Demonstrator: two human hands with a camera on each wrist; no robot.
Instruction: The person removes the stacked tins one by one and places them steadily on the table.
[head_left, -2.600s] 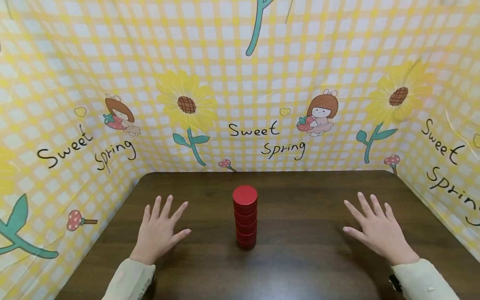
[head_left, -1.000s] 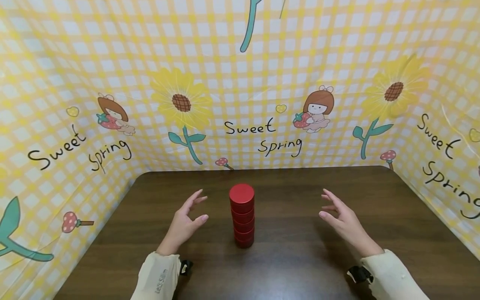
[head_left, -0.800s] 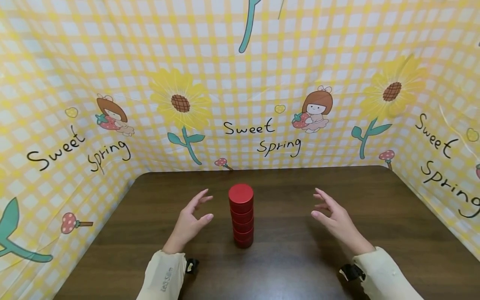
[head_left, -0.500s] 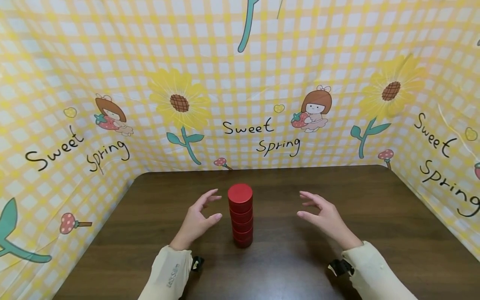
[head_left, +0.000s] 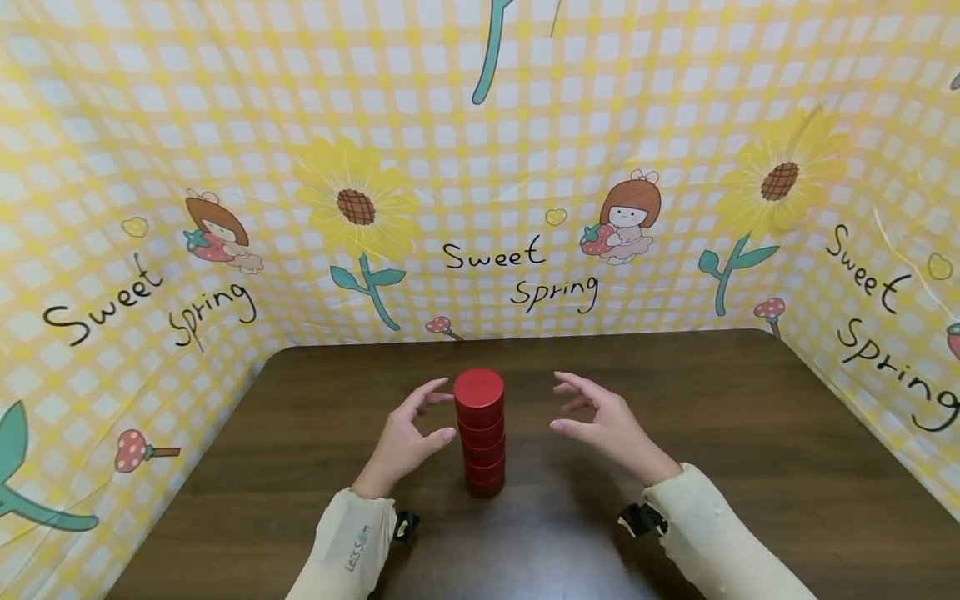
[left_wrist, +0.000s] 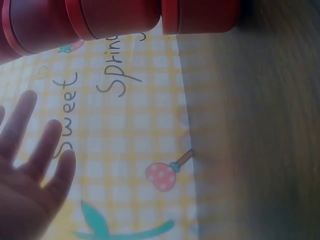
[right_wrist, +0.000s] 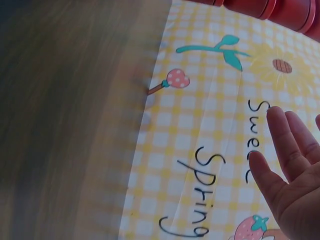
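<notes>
A stack of several red round tins [head_left: 480, 433] stands upright in the middle of the dark wooden table [head_left: 750, 433]. My left hand [head_left: 429, 413] hovers just left of the stack, fingers and thumb spread in a loose curve, thumb tip close to the tins; whether it touches them is unclear. My right hand [head_left: 567, 405] is raised to the right of the stack, fingers spread, a clear gap from the tins. Neither hand holds anything. The left wrist view shows the red tins [left_wrist: 115, 20] along its top edge and my left hand [left_wrist: 30, 170] with straight fingers. In the right wrist view, the tins [right_wrist: 272, 9] sit at the top and my right hand [right_wrist: 290, 170] is at the lower right.
A yellow checked backdrop [head_left: 495, 167] with sunflowers and "Sweet Spring" lettering walls the table at the back and on both sides. Cream sleeves [head_left: 352, 542] cover both forearms. Bare tabletop lies on either side of the stack.
Both hands lifted off the table and moved inward toward the stack. The left is now right beside it; the right has come closer. The stack has not moved.
</notes>
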